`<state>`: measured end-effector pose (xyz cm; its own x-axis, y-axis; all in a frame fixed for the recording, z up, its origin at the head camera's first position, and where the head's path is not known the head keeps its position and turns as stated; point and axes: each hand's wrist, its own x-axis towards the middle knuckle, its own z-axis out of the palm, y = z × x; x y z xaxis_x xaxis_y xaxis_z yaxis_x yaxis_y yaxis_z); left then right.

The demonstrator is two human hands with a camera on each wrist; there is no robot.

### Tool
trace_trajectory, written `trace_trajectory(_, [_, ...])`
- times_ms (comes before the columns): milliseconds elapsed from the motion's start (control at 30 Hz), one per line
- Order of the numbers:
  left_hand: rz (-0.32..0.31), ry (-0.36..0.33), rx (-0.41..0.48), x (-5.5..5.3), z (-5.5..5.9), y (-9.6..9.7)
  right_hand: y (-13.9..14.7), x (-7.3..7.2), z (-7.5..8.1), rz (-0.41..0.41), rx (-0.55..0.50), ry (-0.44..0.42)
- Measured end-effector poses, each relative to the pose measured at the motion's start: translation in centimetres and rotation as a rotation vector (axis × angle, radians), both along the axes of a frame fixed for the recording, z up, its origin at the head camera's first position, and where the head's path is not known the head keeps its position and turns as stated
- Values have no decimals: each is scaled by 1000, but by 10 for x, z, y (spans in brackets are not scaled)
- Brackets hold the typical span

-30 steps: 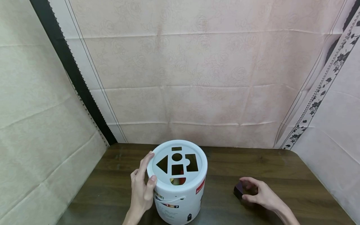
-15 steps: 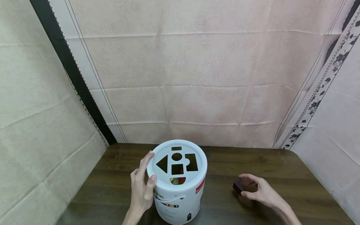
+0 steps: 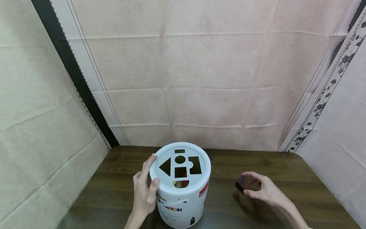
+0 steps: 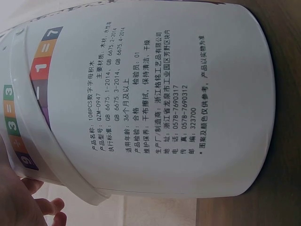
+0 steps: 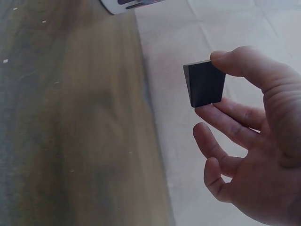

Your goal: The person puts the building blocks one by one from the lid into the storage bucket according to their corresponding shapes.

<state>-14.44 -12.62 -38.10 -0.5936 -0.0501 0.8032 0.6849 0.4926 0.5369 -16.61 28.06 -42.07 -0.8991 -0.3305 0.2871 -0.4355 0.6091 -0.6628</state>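
Note:
A white toy-block bucket (image 3: 183, 200) stands upright, its pale lid (image 3: 194, 183) cut with several shaped holes. My left hand (image 3: 144, 187) rests against the lid's left edge, index finger and thumb touching it. In the left wrist view, the curled fingertips (image 4: 49, 207) show beside the printed bucket wall. My right hand (image 3: 266, 190) pinches a small dark purple block (image 3: 240, 184) above the table, well right of the bucket. Seen from the right wrist, the block (image 5: 205, 84) has a flat, tapering face between thumb and fingers.
Brown wood-grain table (image 3: 223, 203) lies under everything. Pale cloth walls (image 3: 200, 79) stand behind and on both sides. A white bail handle (image 4: 51, 136) hangs against the bucket. Red and yellow pieces (image 3: 183, 184) show through the front hole.
My right hand has lifted the purple block off the table, shifting it slightly up and left, and its shadow has separated from it. The left hand and bucket have stayed put.

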Motion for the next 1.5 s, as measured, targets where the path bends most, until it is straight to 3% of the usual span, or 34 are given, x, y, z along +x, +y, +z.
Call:
trace_trajectory(300, [3, 0, -5, 0, 1, 0, -19, 13, 44, -3, -10, 68])
trace_trajectory(833, [12, -13, -8, 0, -1, 0, -32, 11, 72, 5, 46, 173])
trace_trajectory(1500, [10, -2, -3, 0, 0, 0, -46, 8, 105, 46, 32, 201])
